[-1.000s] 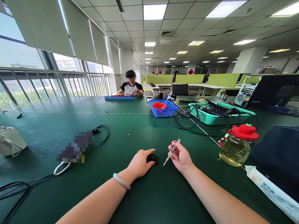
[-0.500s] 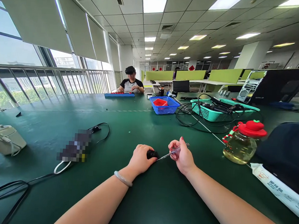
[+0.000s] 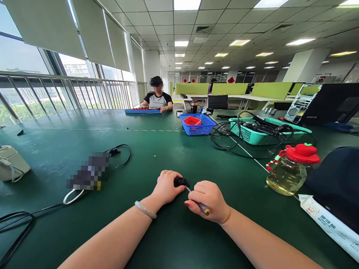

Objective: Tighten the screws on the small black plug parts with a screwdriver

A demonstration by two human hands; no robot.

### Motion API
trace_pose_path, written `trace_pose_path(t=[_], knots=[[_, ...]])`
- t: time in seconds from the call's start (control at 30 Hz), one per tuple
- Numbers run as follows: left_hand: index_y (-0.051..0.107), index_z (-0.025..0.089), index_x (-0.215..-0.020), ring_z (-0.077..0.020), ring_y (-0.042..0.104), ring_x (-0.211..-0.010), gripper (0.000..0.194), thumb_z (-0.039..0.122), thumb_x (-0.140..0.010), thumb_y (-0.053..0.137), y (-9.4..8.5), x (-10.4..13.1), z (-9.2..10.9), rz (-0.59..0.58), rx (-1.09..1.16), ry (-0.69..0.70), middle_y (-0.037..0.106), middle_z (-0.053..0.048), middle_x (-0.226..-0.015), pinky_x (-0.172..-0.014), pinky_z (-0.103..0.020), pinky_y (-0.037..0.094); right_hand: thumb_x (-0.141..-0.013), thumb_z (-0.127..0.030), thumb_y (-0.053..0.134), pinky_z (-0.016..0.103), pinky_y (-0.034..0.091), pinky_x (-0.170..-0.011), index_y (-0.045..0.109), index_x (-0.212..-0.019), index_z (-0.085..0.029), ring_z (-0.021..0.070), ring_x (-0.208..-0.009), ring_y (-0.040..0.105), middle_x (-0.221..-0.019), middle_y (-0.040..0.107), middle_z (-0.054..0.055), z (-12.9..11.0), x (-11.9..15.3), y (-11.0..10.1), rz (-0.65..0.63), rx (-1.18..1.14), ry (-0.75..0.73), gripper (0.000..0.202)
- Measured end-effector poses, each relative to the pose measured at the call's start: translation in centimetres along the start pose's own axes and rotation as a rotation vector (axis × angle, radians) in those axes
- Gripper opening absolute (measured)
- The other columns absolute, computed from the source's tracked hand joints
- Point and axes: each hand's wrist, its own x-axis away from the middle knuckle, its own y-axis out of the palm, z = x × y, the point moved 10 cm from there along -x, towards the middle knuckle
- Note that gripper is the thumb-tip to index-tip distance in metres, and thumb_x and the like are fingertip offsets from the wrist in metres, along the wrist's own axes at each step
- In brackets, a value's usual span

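Note:
Near the middle of the green table, my left hand (image 3: 167, 187) is closed around a small black object (image 3: 181, 182), whose kind I cannot make out. A pale bangle sits on that wrist. My right hand (image 3: 208, 200) is wrapped in a fist around a screwdriver (image 3: 203, 208) with a see-through, purplish handle. The handle's end sticks out toward me, below the fist. Its thin metal shaft points left and reaches the right side of the black object. Whether the tip sits in a screw is too small to tell.
A blue basket (image 3: 198, 129) holds a red tray; a green basket (image 3: 255, 138) holds black devices and cables. On the right stand a red-lidded jar (image 3: 289, 173) and a white packet (image 3: 329, 225). A beige bag (image 3: 6, 162) lies left. Across the table sits a person (image 3: 157, 96).
My right hand has turned over from palm up to a fist on the screwdriver, its handle now pointing toward me. My left hand still holds the black object.

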Motion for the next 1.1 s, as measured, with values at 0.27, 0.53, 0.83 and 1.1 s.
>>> trace_pose_path(t=[0.27,0.53,0.83,1.1], knots=[[0.068,0.02,-0.1,-0.0286,0.05,-0.116,0.028,0.029,-0.074,0.069,0.1,0.1,0.0,-0.015,0.007,-0.004,0.069,-0.006,-0.109,-0.102,-0.043,0.04,-0.09,-0.041,0.056,0.029,0.022,-0.053,0.057,-0.058,-0.022,0.0124,-0.051,0.032,-0.053,0.04,-0.002,-1.6,0.5,0.6,0.01,0.241,-0.212,0.038],[0.068,0.022,-0.106,-0.0287,0.049,-0.119,0.034,0.03,-0.074,0.069,-0.1,0.1,-0.2,0.008,-0.018,-0.024,0.069,-0.005,-0.112,-0.103,-0.043,0.039,-0.095,-0.05,0.045,0.027,0.027,-0.053,0.06,-0.07,-0.018,0.0119,-0.052,0.038,-0.058,0.05,-0.001,-2.5,0.8,0.8,0.062,0.299,-0.286,0.043],[0.072,0.023,-0.098,-0.0277,0.05,-0.117,0.029,0.035,-0.072,0.071,-0.3,-0.1,-0.6,0.029,-0.059,-0.043,0.07,-0.005,-0.109,-0.103,-0.041,0.039,-0.096,-0.035,0.042,0.028,0.023,-0.052,0.056,-0.061,-0.019,0.0118,-0.051,0.034,-0.055,0.046,-0.002,-2.3,0.8,1.5,-0.003,0.385,-0.279,0.041],[0.073,0.023,-0.101,-0.0278,0.049,-0.119,0.029,0.034,-0.074,0.071,-0.1,-0.2,-0.7,0.019,-0.062,-0.035,0.069,-0.005,-0.111,-0.104,-0.042,0.038,-0.096,-0.04,0.044,0.028,0.022,-0.053,0.057,-0.063,-0.019,0.0115,-0.051,0.035,-0.056,0.047,-0.001,-2.1,0.7,1.9,-0.029,0.406,-0.265,0.041]])
